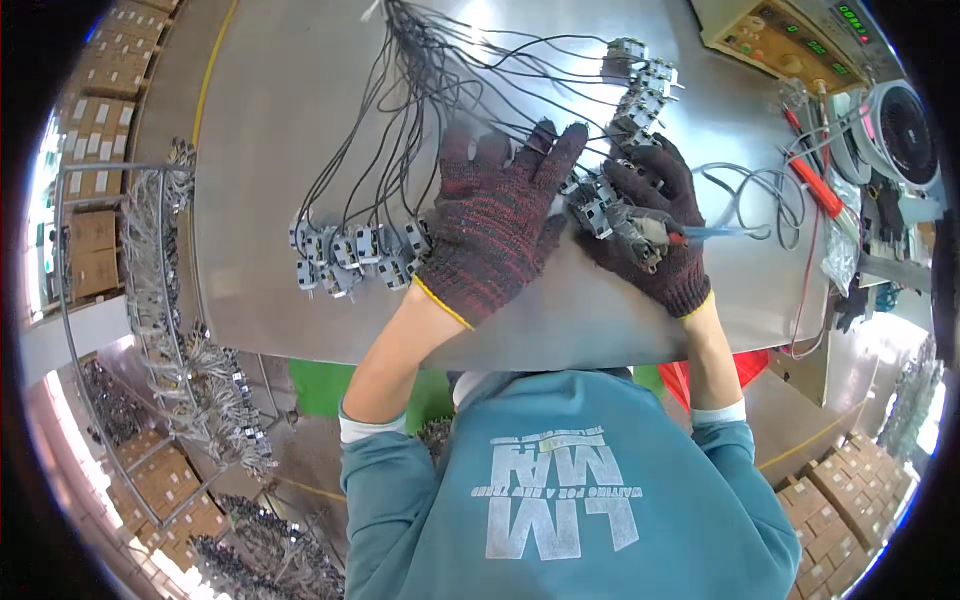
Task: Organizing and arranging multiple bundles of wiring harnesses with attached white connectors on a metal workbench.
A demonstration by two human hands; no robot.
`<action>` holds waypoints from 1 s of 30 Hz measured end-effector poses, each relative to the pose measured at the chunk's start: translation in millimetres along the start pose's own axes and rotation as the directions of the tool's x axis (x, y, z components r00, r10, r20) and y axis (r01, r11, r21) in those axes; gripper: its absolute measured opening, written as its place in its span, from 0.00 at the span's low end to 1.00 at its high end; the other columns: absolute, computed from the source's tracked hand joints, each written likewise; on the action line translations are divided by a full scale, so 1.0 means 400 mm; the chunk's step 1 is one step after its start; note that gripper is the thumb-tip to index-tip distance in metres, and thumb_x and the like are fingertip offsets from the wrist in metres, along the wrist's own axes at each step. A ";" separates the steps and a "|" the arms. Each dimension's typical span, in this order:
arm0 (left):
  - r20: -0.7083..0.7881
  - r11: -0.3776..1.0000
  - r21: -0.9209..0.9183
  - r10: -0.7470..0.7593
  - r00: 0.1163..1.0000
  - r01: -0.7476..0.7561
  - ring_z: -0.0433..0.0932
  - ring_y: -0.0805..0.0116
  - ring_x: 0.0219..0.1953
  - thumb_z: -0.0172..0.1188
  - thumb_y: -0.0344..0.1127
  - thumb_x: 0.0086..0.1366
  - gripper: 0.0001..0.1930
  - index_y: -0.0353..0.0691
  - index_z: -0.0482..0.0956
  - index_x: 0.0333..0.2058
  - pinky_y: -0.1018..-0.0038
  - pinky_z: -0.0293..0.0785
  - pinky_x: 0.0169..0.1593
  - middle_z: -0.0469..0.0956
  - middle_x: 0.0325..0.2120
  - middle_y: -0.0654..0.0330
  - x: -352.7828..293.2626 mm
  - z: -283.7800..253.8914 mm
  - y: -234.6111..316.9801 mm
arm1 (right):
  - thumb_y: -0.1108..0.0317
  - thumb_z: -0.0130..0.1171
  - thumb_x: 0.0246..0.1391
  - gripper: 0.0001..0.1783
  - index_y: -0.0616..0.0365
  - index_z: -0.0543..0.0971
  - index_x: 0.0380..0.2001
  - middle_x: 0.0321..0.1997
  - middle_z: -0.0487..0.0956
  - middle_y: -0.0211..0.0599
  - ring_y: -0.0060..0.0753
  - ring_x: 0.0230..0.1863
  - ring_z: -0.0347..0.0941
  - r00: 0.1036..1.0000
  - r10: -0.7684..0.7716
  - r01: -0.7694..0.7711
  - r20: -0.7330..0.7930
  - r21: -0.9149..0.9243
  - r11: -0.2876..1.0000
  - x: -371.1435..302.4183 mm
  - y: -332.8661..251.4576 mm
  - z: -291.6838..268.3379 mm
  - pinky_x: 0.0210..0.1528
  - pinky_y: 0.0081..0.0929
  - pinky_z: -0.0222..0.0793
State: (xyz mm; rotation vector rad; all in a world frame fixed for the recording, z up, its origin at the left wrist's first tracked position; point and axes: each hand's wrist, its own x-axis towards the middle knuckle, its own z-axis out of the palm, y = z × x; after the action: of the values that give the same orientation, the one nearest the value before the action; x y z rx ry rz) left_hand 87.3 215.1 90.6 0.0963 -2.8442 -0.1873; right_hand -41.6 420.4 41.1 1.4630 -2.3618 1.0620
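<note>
My left hand (500, 205), in a dark knitted glove with a yellow cuff, lies with fingers spread over black cables (400, 130). My right hand (665, 240), gloved alike, has its fingers curled around a grey clip-like piece (645, 232) with a red and pale blue lead (720, 232). Its exact kind is partly hidden. Small grey box-shaped electrical parts (592, 205) sit by its fingertips. More of these parts (345, 250) stand in a cluster left of my left hand, and a line of them (640, 100) runs beyond my right hand. Each cluster joins the cable bundle.
A test instrument (790, 40) with green digits stands at the far right of the metal table (270, 100). Near it are a round fan (900, 130), a red-handled tool (815, 185) and a coiled grey lead (770, 195). Racks of hanging cables (165, 290) and cartons (95, 245) line the left.
</note>
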 end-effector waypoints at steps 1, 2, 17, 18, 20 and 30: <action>0.095 0.997 -0.082 0.013 0.995 -0.005 0.77 0.51 0.53 0.69 0.54 0.63 0.43 0.50 0.68 0.75 0.44 0.57 0.72 0.86 0.45 0.55 0.001 -0.003 -0.009 | 0.56 0.86 0.37 0.40 0.52 0.84 0.58 0.70 0.75 0.48 0.57 0.71 0.70 0.999 0.006 -0.006 0.050 -0.006 1.000 0.008 -0.003 -0.012 0.74 0.54 0.69; 0.087 0.996 -0.086 0.019 0.996 -0.011 0.77 0.51 0.53 0.69 0.54 0.63 0.43 0.50 0.68 0.75 0.44 0.57 0.72 0.86 0.45 0.55 0.001 -0.001 -0.016 | 0.56 0.86 0.37 0.40 0.52 0.84 0.58 0.70 0.75 0.48 0.57 0.71 0.70 0.999 0.005 -0.004 0.047 -0.016 1.000 0.008 0.005 -0.016 0.74 0.54 0.69; 0.043 0.988 -0.074 0.136 0.990 -0.133 0.80 0.55 0.46 0.61 0.46 0.68 0.41 0.35 0.62 0.76 0.44 0.63 0.70 0.83 0.33 0.57 0.054 0.044 0.011 | 0.61 0.85 0.35 0.32 0.45 0.86 0.49 0.64 0.78 0.34 0.54 0.69 0.69 0.978 -0.206 0.210 0.045 -0.161 0.964 0.066 0.101 -0.026 0.71 0.52 0.69; 0.028 0.987 -0.051 0.152 0.988 -0.150 0.80 0.56 0.43 0.60 0.44 0.67 0.40 0.34 0.63 0.75 0.42 0.64 0.69 0.83 0.32 0.57 0.075 0.047 0.025 | 0.61 0.84 0.34 0.34 0.45 0.85 0.50 0.63 0.78 0.35 0.55 0.71 0.68 1.000 -0.014 0.015 0.021 -0.033 0.999 0.063 0.105 -0.034 0.72 0.54 0.68; -0.002 0.982 -0.096 0.164 0.986 -0.163 0.80 0.57 0.39 0.59 0.40 0.65 0.38 0.28 0.66 0.71 0.40 0.68 0.65 0.82 0.30 0.57 0.105 0.053 0.041 | 0.60 0.85 0.32 0.38 0.46 0.84 0.53 0.63 0.78 0.37 0.57 0.72 0.67 0.991 -0.118 0.130 0.068 -0.204 0.970 0.080 0.102 -0.053 0.74 0.56 0.66; -0.060 0.930 0.361 0.089 0.994 -0.062 0.78 0.63 0.34 0.63 0.37 0.68 0.38 0.24 0.64 0.72 0.62 0.77 0.43 0.77 0.29 0.60 0.137 0.131 0.144 | 0.63 0.82 0.48 0.47 0.62 0.73 0.70 0.81 0.65 0.51 0.51 0.82 0.60 0.967 0.224 -0.237 0.121 0.104 0.966 0.036 0.100 -0.184 0.81 0.50 0.57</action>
State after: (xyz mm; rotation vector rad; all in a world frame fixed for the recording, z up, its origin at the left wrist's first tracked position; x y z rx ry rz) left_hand 16.9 273.7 64.1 0.0667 -2.7664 0.3488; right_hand -98.2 468.1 83.0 1.3366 -2.6406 1.2233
